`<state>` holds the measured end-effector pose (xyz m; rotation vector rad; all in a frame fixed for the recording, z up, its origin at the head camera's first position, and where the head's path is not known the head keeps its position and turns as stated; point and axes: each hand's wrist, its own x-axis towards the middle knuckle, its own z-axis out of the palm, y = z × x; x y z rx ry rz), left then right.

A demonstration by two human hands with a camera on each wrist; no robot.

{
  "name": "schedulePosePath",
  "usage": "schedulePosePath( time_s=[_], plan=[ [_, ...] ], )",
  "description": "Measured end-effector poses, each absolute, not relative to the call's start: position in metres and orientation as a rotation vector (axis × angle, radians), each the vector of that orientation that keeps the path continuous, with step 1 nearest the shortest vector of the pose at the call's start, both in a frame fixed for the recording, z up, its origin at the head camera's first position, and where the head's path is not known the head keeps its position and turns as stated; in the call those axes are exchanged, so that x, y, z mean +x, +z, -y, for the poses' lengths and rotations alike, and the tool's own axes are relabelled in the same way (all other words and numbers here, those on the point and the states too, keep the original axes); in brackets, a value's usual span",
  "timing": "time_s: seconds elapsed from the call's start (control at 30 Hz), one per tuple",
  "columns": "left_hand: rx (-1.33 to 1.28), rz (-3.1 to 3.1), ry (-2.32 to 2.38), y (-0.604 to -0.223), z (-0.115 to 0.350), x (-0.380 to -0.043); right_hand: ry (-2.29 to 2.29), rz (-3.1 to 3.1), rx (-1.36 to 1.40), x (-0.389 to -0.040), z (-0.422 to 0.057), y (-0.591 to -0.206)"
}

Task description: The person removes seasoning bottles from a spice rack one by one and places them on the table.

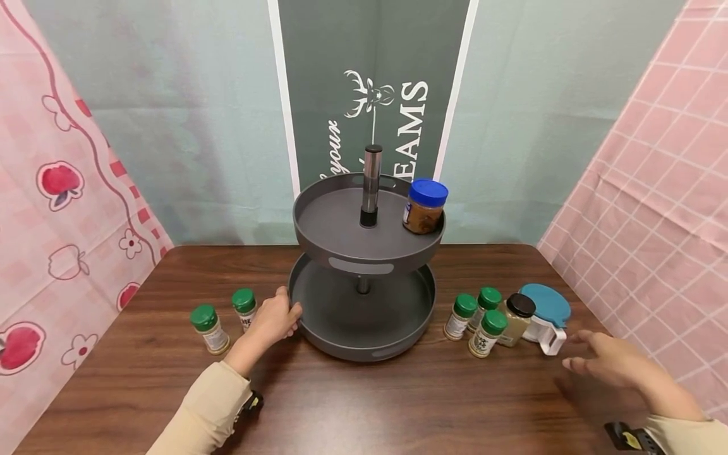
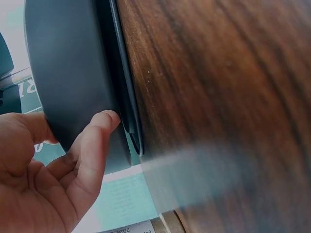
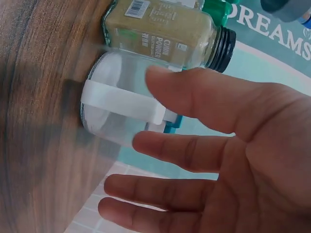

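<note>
A dark grey two-tier round tray stand point(image 1: 364, 347) stands mid-table. At the left side of its lower tray, my left hand point(image 1: 275, 319) pinches the wall, the thumb at the rim and the curled fingers point(image 2: 92, 150) against the outside. My right hand point(image 1: 617, 360) is spread with relaxed fingers beside a clear jar point(image 3: 121, 99) that has a white handle and a blue lid point(image 1: 546, 304). In the right wrist view the thumb and index finger overlap this jar, around its handle, and the hand holds nothing. White contents show inside the jar.
A blue-lidded brown jar point(image 1: 424, 207) sits on the upper tray. Right of the stand are a black-lidded cumin powder jar point(image 1: 516, 321) and several green-capped shakers point(image 1: 457, 319). Two more green-capped shakers, one nearer the edge point(image 1: 210, 332) and one beside my left hand point(image 1: 244, 304), stand left.
</note>
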<state>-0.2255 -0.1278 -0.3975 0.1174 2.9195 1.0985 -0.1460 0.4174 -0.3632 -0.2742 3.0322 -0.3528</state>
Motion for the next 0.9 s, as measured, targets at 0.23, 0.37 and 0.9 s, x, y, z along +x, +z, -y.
schedulePosePath(
  time_s=[0.23, 0.37, 0.9],
  plan=[
    [0.112, -2.921, 1.104, -0.398, 0.128, -0.225, -0.377, -2.998, -0.253, -0.148, -0.414, -0.356],
    [0.114, -2.912, 1.11, -0.399, 0.127, -0.225, -0.415, -3.018, -0.278, -0.15, -0.412, -0.353],
    [0.116, -2.927, 1.095, -0.398, 0.126, -0.226, -0.216, -3.023, -0.341, -0.174, -0.375, -0.299]
  ],
)
